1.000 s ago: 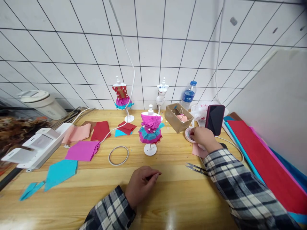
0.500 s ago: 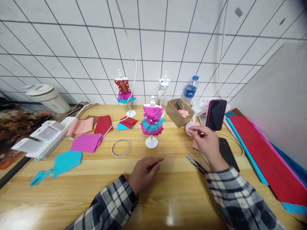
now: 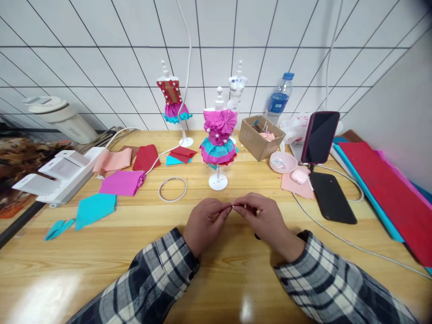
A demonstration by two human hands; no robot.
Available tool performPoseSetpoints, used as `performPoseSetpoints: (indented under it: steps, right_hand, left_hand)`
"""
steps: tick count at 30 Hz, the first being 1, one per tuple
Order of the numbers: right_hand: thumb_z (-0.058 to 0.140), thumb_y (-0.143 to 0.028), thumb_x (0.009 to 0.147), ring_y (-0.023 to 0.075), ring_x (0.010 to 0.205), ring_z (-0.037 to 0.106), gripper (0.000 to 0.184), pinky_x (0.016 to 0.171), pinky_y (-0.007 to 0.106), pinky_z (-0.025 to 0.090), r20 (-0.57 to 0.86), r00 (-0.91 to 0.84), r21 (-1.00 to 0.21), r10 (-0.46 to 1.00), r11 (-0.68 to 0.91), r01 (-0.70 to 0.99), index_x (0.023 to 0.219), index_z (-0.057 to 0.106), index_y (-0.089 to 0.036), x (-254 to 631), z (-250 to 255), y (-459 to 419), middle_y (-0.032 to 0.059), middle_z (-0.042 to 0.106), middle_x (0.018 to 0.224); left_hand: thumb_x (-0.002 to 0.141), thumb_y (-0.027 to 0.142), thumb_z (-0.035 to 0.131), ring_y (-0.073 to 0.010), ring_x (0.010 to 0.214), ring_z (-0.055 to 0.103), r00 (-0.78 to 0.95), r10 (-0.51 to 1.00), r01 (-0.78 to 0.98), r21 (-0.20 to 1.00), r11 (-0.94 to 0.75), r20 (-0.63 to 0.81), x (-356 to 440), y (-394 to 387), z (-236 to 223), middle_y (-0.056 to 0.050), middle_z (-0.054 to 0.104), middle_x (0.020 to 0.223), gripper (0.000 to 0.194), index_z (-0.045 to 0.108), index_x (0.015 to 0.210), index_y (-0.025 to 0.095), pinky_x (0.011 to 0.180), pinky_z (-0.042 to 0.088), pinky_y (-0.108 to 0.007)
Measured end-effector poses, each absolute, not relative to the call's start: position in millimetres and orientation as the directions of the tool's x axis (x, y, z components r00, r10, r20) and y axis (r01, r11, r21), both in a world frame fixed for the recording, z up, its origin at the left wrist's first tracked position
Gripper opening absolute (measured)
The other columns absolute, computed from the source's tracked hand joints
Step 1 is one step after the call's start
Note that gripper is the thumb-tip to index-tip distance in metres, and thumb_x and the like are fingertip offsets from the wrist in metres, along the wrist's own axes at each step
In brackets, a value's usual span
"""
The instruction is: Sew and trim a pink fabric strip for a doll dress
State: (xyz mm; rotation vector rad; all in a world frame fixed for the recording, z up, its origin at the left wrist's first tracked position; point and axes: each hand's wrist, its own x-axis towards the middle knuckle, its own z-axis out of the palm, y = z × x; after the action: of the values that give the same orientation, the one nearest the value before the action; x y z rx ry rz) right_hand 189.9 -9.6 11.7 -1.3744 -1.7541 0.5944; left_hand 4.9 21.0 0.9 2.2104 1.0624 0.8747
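My left hand (image 3: 207, 222) and my right hand (image 3: 265, 220) meet at the fingertips low in the middle of the head view. Both are closed in a thumb-and-finger pinch, with a tiny white bead (image 3: 232, 206) where the tips touch. Just beyond them, upright on its round white base, stands a small dress form (image 3: 220, 135) in a magenta and turquoise paper dress with pearl beads and a rosette. A black bit of the thread snips (image 3: 257, 236) peeks out beneath my right hand. Off to the right sits a pink dish (image 3: 283, 163) of small shiny pieces.
Two more dress forms, one dressed (image 3: 170, 96) and one white (image 3: 237, 85), stand behind. A cardboard box (image 3: 258, 146), bottle (image 3: 280, 96), propped phone (image 3: 320, 135) and black phone (image 3: 332, 198) are at right. Left lie a metal ring (image 3: 172, 189), coloured paper (image 3: 123, 182) and a power strip (image 3: 72, 180).
My right hand has come back from the pink dish to meet my left hand, and the tiny white bead now shows between their fingertips. The head view has shifted downward.
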Motion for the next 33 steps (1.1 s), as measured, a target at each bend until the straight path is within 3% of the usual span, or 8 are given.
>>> performPoseSetpoints:
  steps: [13,22,24,27,28,30,33]
  right_hand:
    - [0.065,-0.025,0.088,0.0151,0.074,0.065,0.01,0.064,0.027,0.048,0.421,-0.09,-0.698,0.903,0.385,0.603,0.088,0.074,-0.025,190,9,-14,0.0017,0.072,0.081]
    - [0.064,-0.028,0.088,0.0133,0.068,0.061,0.009,0.062,0.025,0.046,0.431,-0.185,-0.643,0.883,0.445,0.623,0.09,0.072,-0.024,188,13,-18,0.0007,0.07,0.078]
    - [0.065,-0.03,0.087,0.0111,0.061,0.058,0.017,0.06,0.024,0.046,0.393,-0.135,-0.702,0.91,0.391,0.595,0.103,0.07,-0.025,187,13,-19,-0.0005,0.07,0.08]
    - [0.07,-0.033,0.082,0.0079,0.05,0.051,0.047,0.054,0.024,0.045,0.278,-0.032,-0.821,0.96,0.255,0.511,0.127,0.058,-0.026,186,14,-17,-0.0022,0.069,0.083]
    - [0.072,-0.033,0.081,0.0078,0.049,0.05,0.047,0.053,0.024,0.045,0.25,-0.019,-0.842,0.968,0.227,0.49,0.126,0.059,-0.026,185,14,-16,-0.0018,0.07,0.083]
    - [0.072,-0.034,0.08,0.0094,0.055,0.054,0.03,0.056,0.026,0.047,0.235,-0.036,-0.86,0.971,0.225,0.458,0.109,0.07,-0.025,185,13,-14,0.0006,0.071,0.085]
    - [0.072,-0.034,0.08,0.0156,0.077,0.064,0.012,0.06,0.026,0.049,0.206,-0.048,-0.908,0.977,0.209,0.362,0.088,0.076,-0.026,184,10,-12,0.0041,0.072,0.093]
  left_hand:
    - [0.092,0.029,0.058,-0.0148,0.072,0.064,0.479,0.739,0.428,0.609,-0.667,0.473,6,21,0,-0.003,0.074,0.077,0.02,0.074,0.089,0.019,0.069,0.046,-0.027]
    - [0.086,0.025,0.064,-0.0136,0.067,0.065,0.467,0.745,0.285,0.716,-0.637,0.476,1,21,8,-0.004,0.073,0.072,0.015,0.074,0.079,0.017,0.065,0.049,-0.025]
    - [0.086,0.026,0.064,-0.0134,0.066,0.065,0.464,0.751,0.276,0.728,-0.627,0.471,1,21,10,-0.004,0.073,0.072,0.015,0.075,0.08,0.017,0.065,0.049,-0.025]
    - [0.087,0.027,0.064,-0.0134,0.066,0.065,0.452,0.762,0.286,0.734,-0.616,0.464,1,20,11,-0.004,0.074,0.073,0.016,0.075,0.08,0.018,0.064,0.049,-0.025]
    - [0.087,0.027,0.064,-0.0136,0.066,0.065,0.445,0.762,0.286,0.732,-0.618,0.47,1,20,10,-0.004,0.074,0.073,0.016,0.075,0.08,0.018,0.064,0.049,-0.025]
    - [0.087,0.027,0.065,-0.014,0.067,0.065,0.435,0.755,0.278,0.724,-0.631,0.491,1,20,10,-0.004,0.074,0.074,0.014,0.075,0.081,0.019,0.065,0.049,-0.026]
    - [0.087,0.026,0.065,-0.0143,0.068,0.066,0.436,0.731,0.259,0.704,-0.661,0.525,1,20,8,-0.004,0.074,0.075,0.013,0.075,0.084,0.019,0.066,0.05,-0.027]
